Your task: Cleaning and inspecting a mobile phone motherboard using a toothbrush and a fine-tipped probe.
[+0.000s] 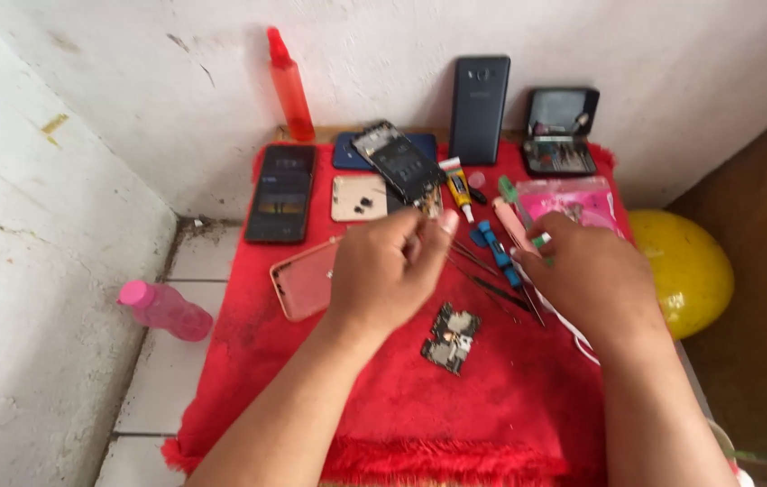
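Observation:
My left hand hovers over the middle of the red cloth, thumb and fingertips pinched together; I see nothing between them. My right hand is closed around a green-handled screwdriver that sticks out toward the wall. A small phone circuit board lies on the cloth just below and between both hands. Thin tweezers and a blue tool lie between the hands. A salmon phone case sits left of my left hand.
At the back lie a black phone, a gold back cover, an opened phone frame and a glue tube. A dark phone and red spray bottle lean on the wall. Also here: parts case, pink packet, pink bottle, yellow ball.

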